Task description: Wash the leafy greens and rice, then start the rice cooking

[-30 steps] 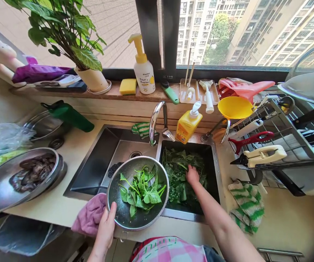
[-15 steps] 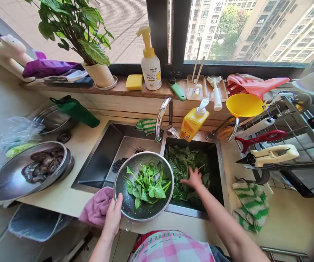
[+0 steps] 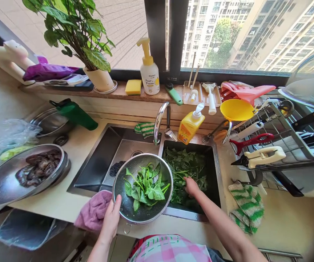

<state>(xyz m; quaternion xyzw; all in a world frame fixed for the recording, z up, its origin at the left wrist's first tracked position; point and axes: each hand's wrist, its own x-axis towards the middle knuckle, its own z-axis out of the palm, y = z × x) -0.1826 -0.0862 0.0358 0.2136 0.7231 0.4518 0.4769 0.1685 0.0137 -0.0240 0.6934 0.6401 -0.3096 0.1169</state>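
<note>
My left hand [image 3: 111, 217] grips the near rim of a steel colander [image 3: 135, 209] that holds green leafy vegetables [image 3: 146, 185], over the divide between the two sink basins. My right hand [image 3: 191, 185] reaches down into the right basin [image 3: 214, 171], which is full of dark green leaves [image 3: 189, 165] in water. Its fingers are curled into the leaves and partly hidden by them.
A purple cloth [image 3: 93, 210] lies by my left hand. A steel bowl of dark food [image 3: 23, 174] sits at left. The faucet [image 3: 161, 120], a yellow soap bottle [image 3: 190, 124], a striped cloth [image 3: 248, 207] and a dish rack [image 3: 279, 145] surround the sink.
My right hand lifted with spread fingers above the leaves, then dipped back into them nearer the colander. The left hand kept hold of the colander rim.
</note>
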